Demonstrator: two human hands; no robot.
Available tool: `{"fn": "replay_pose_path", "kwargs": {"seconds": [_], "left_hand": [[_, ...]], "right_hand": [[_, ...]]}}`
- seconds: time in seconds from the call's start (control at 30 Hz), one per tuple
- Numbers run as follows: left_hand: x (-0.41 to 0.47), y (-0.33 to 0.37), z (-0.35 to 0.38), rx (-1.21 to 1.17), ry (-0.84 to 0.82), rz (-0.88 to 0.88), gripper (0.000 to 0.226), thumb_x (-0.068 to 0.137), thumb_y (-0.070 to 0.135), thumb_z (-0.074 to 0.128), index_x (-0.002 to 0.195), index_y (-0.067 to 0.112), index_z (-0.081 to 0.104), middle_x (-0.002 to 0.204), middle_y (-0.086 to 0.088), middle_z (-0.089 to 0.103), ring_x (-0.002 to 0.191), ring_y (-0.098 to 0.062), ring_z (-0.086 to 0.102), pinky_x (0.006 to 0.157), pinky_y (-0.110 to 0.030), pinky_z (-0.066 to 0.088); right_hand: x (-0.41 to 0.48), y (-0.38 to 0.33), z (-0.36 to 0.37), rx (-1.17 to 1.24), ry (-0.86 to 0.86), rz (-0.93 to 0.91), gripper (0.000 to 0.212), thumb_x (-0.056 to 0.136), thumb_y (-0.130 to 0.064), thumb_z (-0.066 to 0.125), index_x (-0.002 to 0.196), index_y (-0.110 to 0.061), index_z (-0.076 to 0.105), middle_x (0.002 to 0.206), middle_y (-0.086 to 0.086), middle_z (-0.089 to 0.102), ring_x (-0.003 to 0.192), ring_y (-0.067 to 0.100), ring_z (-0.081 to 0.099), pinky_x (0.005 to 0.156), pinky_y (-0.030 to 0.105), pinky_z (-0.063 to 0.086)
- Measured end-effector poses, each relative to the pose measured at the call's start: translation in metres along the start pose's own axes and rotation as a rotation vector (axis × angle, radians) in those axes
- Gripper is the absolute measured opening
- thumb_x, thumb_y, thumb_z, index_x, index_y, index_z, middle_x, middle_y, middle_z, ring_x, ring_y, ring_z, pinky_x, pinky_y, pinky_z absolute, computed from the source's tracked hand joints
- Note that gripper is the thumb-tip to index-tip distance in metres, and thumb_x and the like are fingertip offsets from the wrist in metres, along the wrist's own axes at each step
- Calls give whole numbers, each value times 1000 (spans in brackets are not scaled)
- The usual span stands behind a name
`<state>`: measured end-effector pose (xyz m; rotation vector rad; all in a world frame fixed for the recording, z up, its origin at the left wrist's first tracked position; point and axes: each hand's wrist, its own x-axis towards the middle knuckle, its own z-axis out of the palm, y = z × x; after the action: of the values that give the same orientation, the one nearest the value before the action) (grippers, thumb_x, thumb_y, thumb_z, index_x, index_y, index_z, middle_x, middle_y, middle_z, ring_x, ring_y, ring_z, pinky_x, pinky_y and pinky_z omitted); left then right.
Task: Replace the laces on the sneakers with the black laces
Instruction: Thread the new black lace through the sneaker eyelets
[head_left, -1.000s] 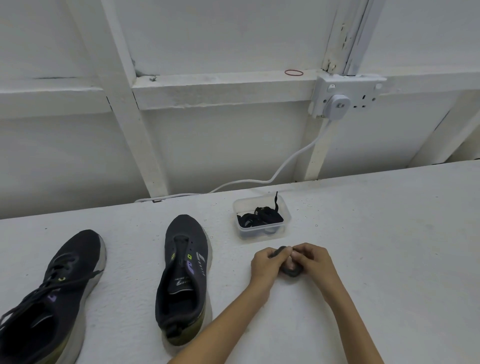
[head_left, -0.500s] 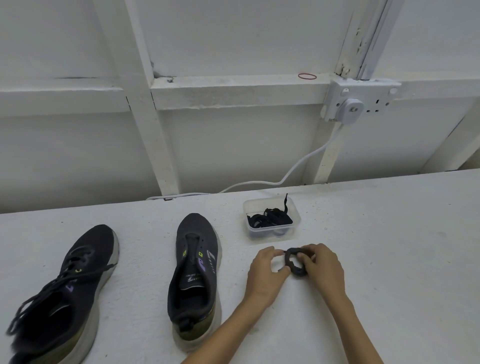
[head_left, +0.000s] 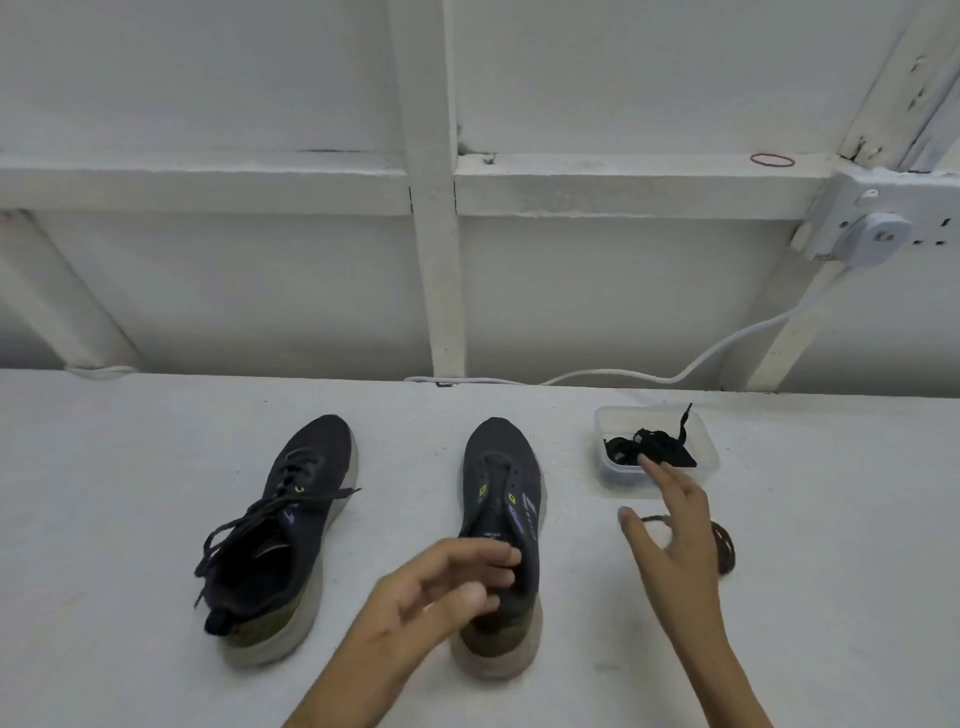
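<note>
Two dark sneakers lie on the white surface. The left sneaker (head_left: 280, 530) has loose dark laces in it; the middle sneaker (head_left: 501, 493) shows bare eyelets. My left hand (head_left: 441, 587) hovers over the middle sneaker's heel opening, fingers loosely curled and holding nothing. My right hand (head_left: 675, 525) is spread open, its forefinger tip at the near edge of a clear plastic tub (head_left: 710, 457) that holds black laces (head_left: 649, 449). A coiled dark lace (head_left: 724, 545) lies on the surface, partly hidden behind my right hand.
A white wall with beams rises behind the surface. A white cable (head_left: 727, 345) runs from a socket (head_left: 878, 236) at the upper right down to the surface's back edge. A red rubber band (head_left: 772, 160) lies on the ledge.
Both hands have let go of the coiled lace, which now lies on the surface. My left hand moved left to the middle sneaker's heel; my right hand rose towards the tub.
</note>
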<state>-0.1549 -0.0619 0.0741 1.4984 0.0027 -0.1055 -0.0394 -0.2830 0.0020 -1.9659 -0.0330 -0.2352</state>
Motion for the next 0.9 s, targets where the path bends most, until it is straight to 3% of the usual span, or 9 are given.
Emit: {"fn": "replay_pose_path", "kwargs": {"seconds": [0.13,0.23,0.33,0.43,0.5,0.57,0.7,0.8,0.9], "left_hand": [[-24,4,-47,-119,405,101,21,80,9,67,99,15,75,106,-14,72,99,-27,69,83,-32,58],[-38,-1,-84,-219,720,108,23,90,4,52,91,10,74,103,-13,73,96,-23,69,86,-36,57],[-49,-6,-118,-282,891,88,23,96,3,47,95,11,68,98,-7,71,91,-18,69,86,-36,56],[-53,-11,-148,-271,960,44,20,96,2,48,95,11,66,101,-8,69,85,-11,68,84,-30,57],[-51,-12,-165,-235,944,16,19,95,1,50,95,10,66,101,-8,69,87,-13,67,83,-28,57],[-46,-10,-181,-176,892,-23,18,94,1,52,97,9,67,100,-6,71,95,-19,65,86,-35,58],[-28,-4,-211,-31,713,-99,17,92,4,57,102,10,69,102,1,73,105,-17,65,96,-37,49],[-14,1,-223,99,517,-149,15,91,7,61,100,15,71,102,6,73,102,-6,64,94,-27,47],[-1,1,-231,220,325,-199,13,91,10,64,99,18,71,100,8,74,97,-1,65,81,-11,46]], "right_hand": [[-9,-37,27,82,-121,-52,52,80,-31,57,129,-45,52,143,-16,40,135,2,35,112,38,34],[-12,-60,46,105,-170,-98,51,81,-32,58,130,-43,53,141,-27,37,136,-2,34,112,35,34],[-16,-81,65,129,-205,-122,51,81,-31,58,132,-39,55,140,-29,39,132,-7,36,108,23,34],[-25,-98,87,161,-212,-133,47,82,-28,58,128,-37,57,135,-31,42,129,-7,39,102,13,34],[-34,-109,104,168,-194,-134,43,82,-30,58,123,-38,60,136,-25,45,130,-3,41,104,19,35],[-43,-117,123,176,-179,-119,35,81,-32,59,115,-40,65,137,-19,47,130,0,42,104,24,35],[-62,-127,155,217,-210,-54,28,89,-18,66,101,-43,68,133,-20,49,130,-1,42,104,26,33],[-70,-127,172,189,-238,-17,33,89,-13,68,98,-44,68,127,-26,51,124,-5,45,100,21,36],[-71,-124,191,123,-294,38,44,87,-6,67,96,-49,66,122,-23,52,116,-10,47,93,14,38]]}}
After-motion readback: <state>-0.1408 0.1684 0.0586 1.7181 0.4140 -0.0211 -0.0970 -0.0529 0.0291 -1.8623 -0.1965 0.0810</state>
